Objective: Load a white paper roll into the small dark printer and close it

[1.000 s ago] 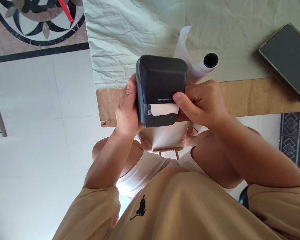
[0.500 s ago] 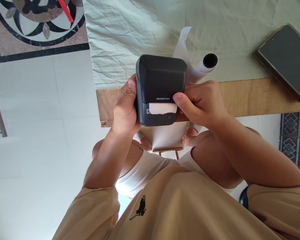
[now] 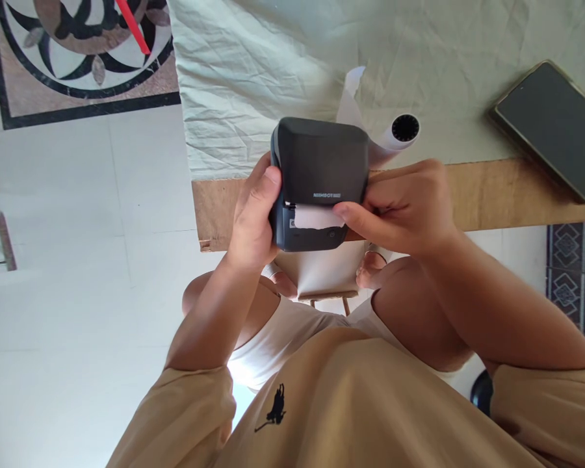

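A dark label printer (image 3: 324, 159) marked NIIMBOT is held up over the table's front edge. My left hand (image 3: 256, 211) is closed around its left side, the thumb along the side wall. At the right side, my right hand (image 3: 404, 205) grips the printer, its thumb tip by the lid's front edge and its other fingers curled, partly hidden. A strip of white label paper (image 3: 314, 217) sticks out of the front slot, touching or close to the right thumb. A narrow gap shows under the lid's front left edge.
Behind the printer, a partly unrolled white label roll (image 3: 387, 140) with a black core lies on the pale green cloth (image 3: 238, 71). A dark phone (image 3: 556, 130) rests at the right, across the cloth and the bare wooden table edge (image 3: 492, 192). A stool (image 3: 326, 296) shows below.
The lid's front edge has lifted slightly, widening the gap at the paper slot. Both hands and the printer have shifted a little right, and the view has moved slightly.
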Action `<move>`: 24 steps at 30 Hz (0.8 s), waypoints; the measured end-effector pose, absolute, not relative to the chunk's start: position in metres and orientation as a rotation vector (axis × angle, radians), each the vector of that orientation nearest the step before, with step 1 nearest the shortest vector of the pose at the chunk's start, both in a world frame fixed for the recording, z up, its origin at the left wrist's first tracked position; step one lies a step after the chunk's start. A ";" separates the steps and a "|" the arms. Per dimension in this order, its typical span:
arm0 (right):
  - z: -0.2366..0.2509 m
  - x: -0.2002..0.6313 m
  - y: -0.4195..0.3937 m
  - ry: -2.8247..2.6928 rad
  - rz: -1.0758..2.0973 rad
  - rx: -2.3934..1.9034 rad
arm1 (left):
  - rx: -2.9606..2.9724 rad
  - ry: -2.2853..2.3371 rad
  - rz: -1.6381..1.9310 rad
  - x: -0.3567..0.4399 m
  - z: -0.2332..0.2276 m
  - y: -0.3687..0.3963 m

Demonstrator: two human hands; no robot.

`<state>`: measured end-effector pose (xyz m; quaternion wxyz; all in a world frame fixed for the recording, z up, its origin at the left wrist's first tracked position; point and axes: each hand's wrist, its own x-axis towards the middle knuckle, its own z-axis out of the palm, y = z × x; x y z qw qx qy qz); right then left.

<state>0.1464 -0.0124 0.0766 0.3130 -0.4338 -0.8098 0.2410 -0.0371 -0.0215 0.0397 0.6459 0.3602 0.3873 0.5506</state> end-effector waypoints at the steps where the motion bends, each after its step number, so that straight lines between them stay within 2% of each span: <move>1: 0.080 0.145 -0.014 -2.095 0.592 -1.100 | 0.843 0.882 1.254 -0.036 0.040 -0.022; 9: 0.079 0.139 -0.010 -1.774 0.382 -0.954 | 0.909 0.911 1.257 -0.032 0.045 -0.023; 15: 0.082 0.133 -0.013 -2.090 0.204 -1.207 | 0.898 0.914 1.236 -0.034 0.044 -0.022; 24: 0.101 0.131 -0.015 -2.470 0.235 -1.550 | 0.946 0.956 1.179 -0.038 0.047 -0.023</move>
